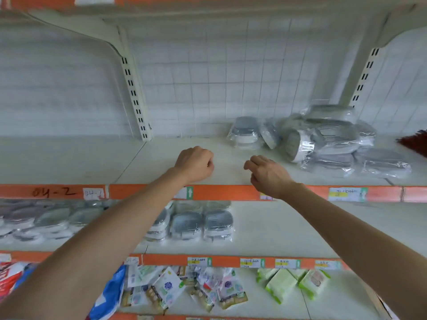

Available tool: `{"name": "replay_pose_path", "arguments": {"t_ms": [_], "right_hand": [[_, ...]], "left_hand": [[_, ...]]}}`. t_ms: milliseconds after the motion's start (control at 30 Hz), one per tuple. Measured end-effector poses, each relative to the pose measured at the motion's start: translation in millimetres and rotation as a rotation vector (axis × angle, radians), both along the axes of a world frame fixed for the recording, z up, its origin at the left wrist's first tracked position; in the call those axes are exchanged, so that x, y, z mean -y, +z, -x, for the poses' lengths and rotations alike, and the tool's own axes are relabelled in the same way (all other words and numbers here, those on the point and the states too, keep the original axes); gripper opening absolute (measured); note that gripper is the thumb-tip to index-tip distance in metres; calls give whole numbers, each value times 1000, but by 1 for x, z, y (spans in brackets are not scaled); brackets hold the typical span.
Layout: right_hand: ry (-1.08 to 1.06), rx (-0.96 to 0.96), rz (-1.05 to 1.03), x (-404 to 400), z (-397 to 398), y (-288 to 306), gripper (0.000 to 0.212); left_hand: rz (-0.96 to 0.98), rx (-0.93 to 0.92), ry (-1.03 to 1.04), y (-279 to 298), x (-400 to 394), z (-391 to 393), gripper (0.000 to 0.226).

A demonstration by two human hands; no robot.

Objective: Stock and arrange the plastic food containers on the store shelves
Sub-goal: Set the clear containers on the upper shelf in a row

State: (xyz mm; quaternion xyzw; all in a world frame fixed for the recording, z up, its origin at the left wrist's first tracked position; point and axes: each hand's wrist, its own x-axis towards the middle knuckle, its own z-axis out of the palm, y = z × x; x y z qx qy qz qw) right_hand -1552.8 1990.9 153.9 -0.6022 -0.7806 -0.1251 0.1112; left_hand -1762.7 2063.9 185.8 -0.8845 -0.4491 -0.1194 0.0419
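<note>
Left hand [195,163] curled, empty; right hand [268,174] loosely curled, empty; wrapped containers [323,140] heaped right.

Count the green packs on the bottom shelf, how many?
3 green packs: left one, big middle one, right one. Another may be hidden behind them.

Left hand [195,163] fisted, right hand [269,175] loosely curled

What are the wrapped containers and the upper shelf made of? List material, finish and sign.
Grey-lidded wrapped food containers: probably matte plastic; glossy clear film wrap, crinkled and glinting.
White upper shelf board: likely painted metal, smooth and dull; slotted uprights suggest it.
</note>
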Motion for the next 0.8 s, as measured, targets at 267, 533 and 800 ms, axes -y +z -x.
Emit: {"name": "replay_pose_path", "arguments": {"t_ms": [267, 533, 800], "right_hand": [[-146, 105, -124, -26, -93, 37, 32], [-167, 124, 6, -82, -121, 66, 29], [-252, -33, 417, -155, -119, 59, 69]], "left_hand": [[-24, 2, -119, 1, -32, -107, 19], [52, 66, 123, 15, -95, -158, 44], [205, 79, 149, -12, -122, -171, 60]]}}
